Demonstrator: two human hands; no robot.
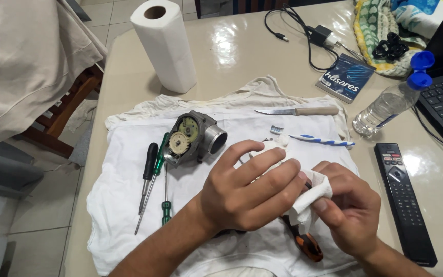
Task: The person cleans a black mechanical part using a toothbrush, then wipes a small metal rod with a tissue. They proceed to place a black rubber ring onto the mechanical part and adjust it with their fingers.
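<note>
Now left hand [242, 192] grips white part [273, 151]; right hand [347, 210] pinches paper towel [311, 197]; capped bottle [388, 105] near.

white part: [270, 154] small pale plastic piece, mostly hidden under the left hand's fingers, only its top edge peeking out above the white cloth spread on the tabletop
paper wad: [311, 197] crumpled white towel, pinched between both hands, pressed against the part

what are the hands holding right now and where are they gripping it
Both hands, left and right, pinch a wad of white paper towel between them; anything wrapped inside is hidden.
</note>
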